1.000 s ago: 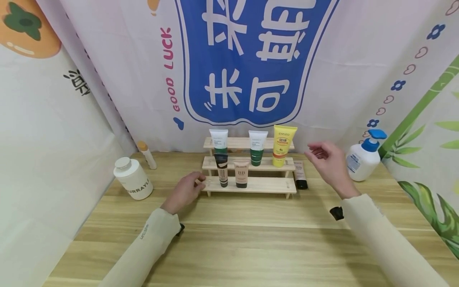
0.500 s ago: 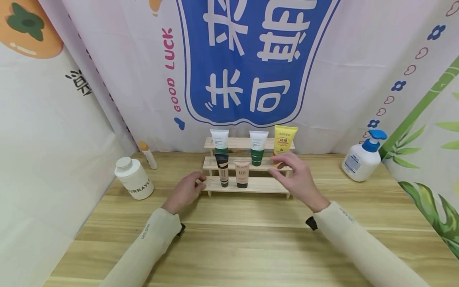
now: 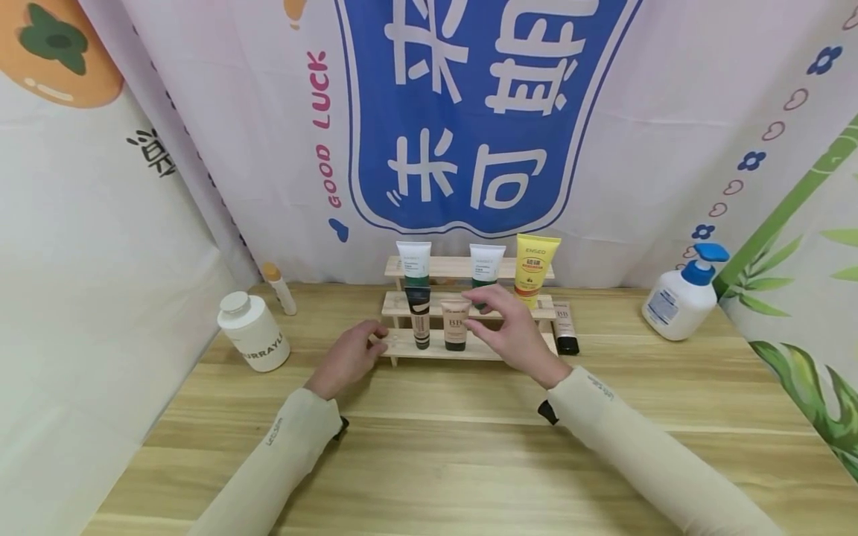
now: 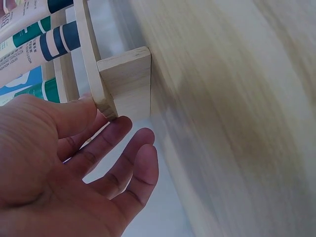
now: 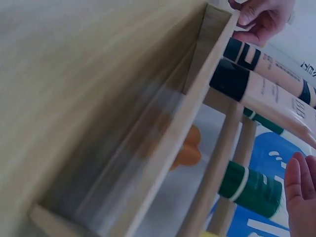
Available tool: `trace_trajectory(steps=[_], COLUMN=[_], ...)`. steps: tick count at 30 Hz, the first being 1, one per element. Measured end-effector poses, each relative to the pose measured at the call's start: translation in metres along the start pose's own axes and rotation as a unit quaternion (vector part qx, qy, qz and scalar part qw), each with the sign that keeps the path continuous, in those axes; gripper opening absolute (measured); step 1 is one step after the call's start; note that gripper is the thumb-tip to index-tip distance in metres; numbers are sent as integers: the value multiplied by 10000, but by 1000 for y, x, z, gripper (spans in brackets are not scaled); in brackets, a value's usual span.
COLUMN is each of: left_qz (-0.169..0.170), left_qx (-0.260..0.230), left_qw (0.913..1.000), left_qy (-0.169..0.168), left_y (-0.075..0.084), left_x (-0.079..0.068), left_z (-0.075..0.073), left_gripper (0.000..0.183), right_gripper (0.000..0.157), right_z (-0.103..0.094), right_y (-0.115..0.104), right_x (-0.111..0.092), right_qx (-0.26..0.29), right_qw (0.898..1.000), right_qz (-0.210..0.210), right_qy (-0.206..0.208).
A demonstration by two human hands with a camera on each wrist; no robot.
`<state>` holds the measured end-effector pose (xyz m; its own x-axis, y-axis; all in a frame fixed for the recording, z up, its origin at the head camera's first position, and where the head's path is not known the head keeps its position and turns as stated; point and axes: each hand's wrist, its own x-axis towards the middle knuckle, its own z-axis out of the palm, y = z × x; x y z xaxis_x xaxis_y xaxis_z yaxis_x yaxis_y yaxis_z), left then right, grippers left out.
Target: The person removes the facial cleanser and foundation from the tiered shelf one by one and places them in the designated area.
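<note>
A three-tiered wooden stand (image 3: pixel 402 344) holds several cosmetic tubes. My left hand (image 3: pixel 346 359) pinches the left end of its lowest tier, thumb above and fingertips below, as the left wrist view shows. On that tier stand a beige BB cream tube (image 3: pixel 456 318) with a black cap and a slim black-and-beige tube (image 3: pixel 420 320). My right hand (image 3: pixel 516 333) has its thumb and index finger spread right at the BB tube's right edge. In the right wrist view, the fingers (image 5: pixel 300 180) are straight and beside the upper part of the BB cream tube (image 5: pixel 269 96).
Higher up stand two white-and-green tubes (image 3: pixel 414 260) and a yellow tube (image 3: pixel 535 264). Another BB tube (image 3: pixel 565 329) is beside the stand's right end. A white jar (image 3: pixel 253 333) and an orange-capped stick (image 3: pixel 279 289) are left, a blue-topped pump bottle (image 3: pixel 680 301) right.
My right hand has moved left from beyond the stand's right end, past the yellow tube, to the BB cream tube. My left hand has stayed at the stand's left end.
</note>
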<state>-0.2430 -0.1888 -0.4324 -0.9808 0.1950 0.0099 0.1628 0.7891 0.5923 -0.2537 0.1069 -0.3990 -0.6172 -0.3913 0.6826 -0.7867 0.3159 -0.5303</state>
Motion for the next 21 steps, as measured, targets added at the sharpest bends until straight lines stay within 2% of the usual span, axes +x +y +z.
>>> trace_trajectory(steps=[6,12,21], left_qz=[39,31,85], left_qx=[10,25,3], left_qw=[10000,10000,10000], left_qy=[1,-8,17], left_y=[4,6,2], left_x=[-1,-1,-1], left_z=[-1,-2,-1], left_gripper=[20,21,21], right_gripper=[42,34,33], right_z=[10,17,8], right_y=[0,-1,-6], right_x=[-4,-5,-9], right_qx=[151,185,325], right_qw=[9994,9983,9970], right_qz=[289,445,439], right_qy=[127,330,544])
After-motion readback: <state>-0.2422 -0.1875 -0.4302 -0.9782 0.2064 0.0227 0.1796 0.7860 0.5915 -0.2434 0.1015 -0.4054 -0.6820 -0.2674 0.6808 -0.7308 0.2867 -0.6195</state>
